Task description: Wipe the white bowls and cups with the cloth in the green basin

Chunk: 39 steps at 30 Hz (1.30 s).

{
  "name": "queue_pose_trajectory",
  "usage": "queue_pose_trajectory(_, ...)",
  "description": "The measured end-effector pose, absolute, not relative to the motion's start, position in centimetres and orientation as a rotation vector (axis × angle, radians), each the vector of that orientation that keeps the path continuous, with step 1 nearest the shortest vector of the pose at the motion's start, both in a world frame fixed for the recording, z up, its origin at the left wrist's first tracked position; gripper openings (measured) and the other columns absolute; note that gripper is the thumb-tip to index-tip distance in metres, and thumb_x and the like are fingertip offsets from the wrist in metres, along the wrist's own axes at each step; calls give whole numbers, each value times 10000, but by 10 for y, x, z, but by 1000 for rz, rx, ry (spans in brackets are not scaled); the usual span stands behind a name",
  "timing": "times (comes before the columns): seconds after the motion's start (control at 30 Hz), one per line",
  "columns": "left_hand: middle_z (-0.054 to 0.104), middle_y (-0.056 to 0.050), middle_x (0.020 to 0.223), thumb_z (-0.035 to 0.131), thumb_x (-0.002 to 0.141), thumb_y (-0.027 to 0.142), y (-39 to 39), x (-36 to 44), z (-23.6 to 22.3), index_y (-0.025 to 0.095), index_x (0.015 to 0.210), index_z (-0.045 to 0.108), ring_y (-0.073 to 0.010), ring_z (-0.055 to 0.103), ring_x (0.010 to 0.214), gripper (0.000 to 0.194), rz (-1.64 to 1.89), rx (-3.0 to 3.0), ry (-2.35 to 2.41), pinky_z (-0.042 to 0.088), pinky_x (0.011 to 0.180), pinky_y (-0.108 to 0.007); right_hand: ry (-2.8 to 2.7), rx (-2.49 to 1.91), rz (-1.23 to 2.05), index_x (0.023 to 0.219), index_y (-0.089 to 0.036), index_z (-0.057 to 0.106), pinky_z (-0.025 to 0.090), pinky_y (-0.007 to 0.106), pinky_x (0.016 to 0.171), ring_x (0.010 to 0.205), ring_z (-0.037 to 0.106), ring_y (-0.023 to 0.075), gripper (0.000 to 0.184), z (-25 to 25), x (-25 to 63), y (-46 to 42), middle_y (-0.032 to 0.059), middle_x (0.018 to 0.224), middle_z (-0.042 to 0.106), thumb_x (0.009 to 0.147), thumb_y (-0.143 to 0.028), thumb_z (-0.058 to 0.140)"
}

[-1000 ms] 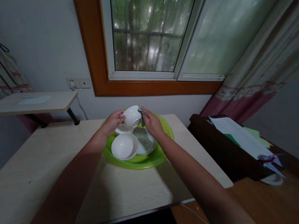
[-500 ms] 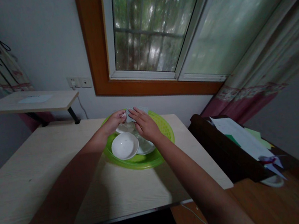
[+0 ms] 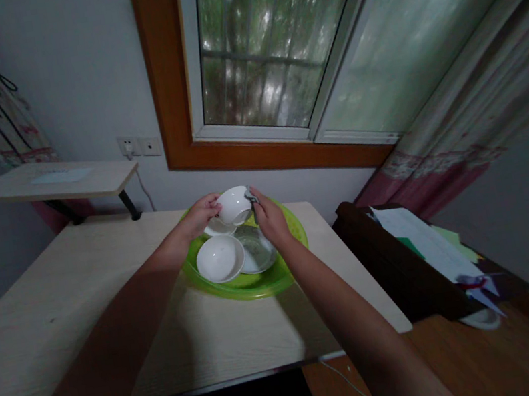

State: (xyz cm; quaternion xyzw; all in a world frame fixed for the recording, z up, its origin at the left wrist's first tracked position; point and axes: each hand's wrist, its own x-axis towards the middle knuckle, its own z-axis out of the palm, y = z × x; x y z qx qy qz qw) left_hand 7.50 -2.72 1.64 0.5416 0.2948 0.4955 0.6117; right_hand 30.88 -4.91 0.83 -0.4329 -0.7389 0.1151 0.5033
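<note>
A white bowl (image 3: pixel 234 206) is held tilted above a green plastic basin (image 3: pixel 254 291), its inside facing me. My left hand (image 3: pixel 202 215) grips its left rim, thumb on the near side. At the right rim, my right hand (image 3: pixel 268 214) is closed on a grey-green cloth (image 3: pixel 251 197) folded over the edge. Inside the basin sit a second white bowl (image 3: pixel 221 259) at the front left, a wide pale dish (image 3: pixel 256 250) to its right, and another white bowl (image 3: pixel 217 227) behind, partly hidden by the held bowl and my left hand.
The basin stands on a pale wooden table (image 3: pixel 115 250) near the wall. A raised shelf (image 3: pixel 53 181) with a sheet of paper is at the left. Dark brown furniture (image 3: pixel 381 259) bearing papers (image 3: pixel 423 239) is beside the table's right edge. A window (image 3: pixel 266 56) is above.
Half a second ago my right hand lay spread with the cloth across the bowl. Now it is back at the right rim, the cloth pinched there and the bowl's inside showing. The left hand kept its hold.
</note>
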Motion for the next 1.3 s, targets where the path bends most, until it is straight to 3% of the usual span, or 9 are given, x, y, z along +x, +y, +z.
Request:
queue_pose_trajectory(0.2,673,-24,855,816,690,223,-22,78,14,162,957,673,-139,574,718,309,1137,1281,682,434,670,-248,-2169,-748,31,1502,-245,578,320,526,1314,1591,361,231,524,21,294,-67,63,1621,527,1000,-149,462)
queue_pose_trajectory(0.33,630,-1,814,798,702,208,-16,77,8,168,913,669,-121,521,699,251,1170,1314,690,399,655,-233,-2260,-717,-22,1510,-248,565,316,552,1312,1592,359,237,548,25,289,-71,63,1620,528,981,-124,495)
queue_pose_trajectory(0.43,638,-5,816,811,689,221,-17,76,9,161,964,677,-127,541,702,312,1161,1290,664,412,673,-243,-2182,-749,17,1519,-258,556,303,533,1321,1592,357,222,542,23,290,-68,53,1628,518,997,-138,473)
queue_pose_trajectory(0.53,673,-31,858,818,694,258,-20,75,11,154,1016,678,-148,581,711,366,1137,1271,663,432,680,-262,-2002,-855,115,1513,-228,568,332,499,1309,1552,428,224,501,19,295,-61,76,1619,526,1033,-197,427)
queue_pose_trajectory(0.67,670,-33,833,821,712,303,-22,72,12,158,981,672,-152,581,684,340,1144,1266,680,431,650,-257,-1733,-1088,320,1453,-178,632,447,498,1226,1390,613,267,478,11,304,-50,127,1491,649,1060,-349,420)
queue_pose_trajectory(0.8,675,-36,840,825,708,287,-21,72,11,159,969,672,-145,581,675,328,1136,1261,684,433,639,-248,-1681,-1138,394,1430,-179,651,473,503,1197,1348,643,280,496,9,307,-46,127,1446,684,1060,-430,436)
queue_pose_trajectory(0.9,682,-39,842,831,688,270,-21,74,11,152,992,680,-149,592,676,359,1113,1244,668,434,627,-248,-1768,-1052,308,1495,-201,590,433,501,1234,1421,585,267,499,11,303,-53,120,1533,615,1071,-411,432)
queue_pose_trajectory(1.1,700,-39,904,796,670,189,-24,77,18,153,1001,690,-136,604,712,350,1136,1189,670,467,680,-255,-2174,-719,20,1571,-263,498,269,541,1328,1613,310,244,557,22,291,-69,72,1657,478,1015,-244,520)
queue_pose_trajectory(1.3,673,-39,857,787,701,216,-25,74,20,160,1007,682,-148,578,695,328,1141,1182,690,457,653,-267,-2159,-767,75,1612,-274,432,272,543,1327,1608,318,256,656,19,294,-60,83,1682,435,985,-303,621)
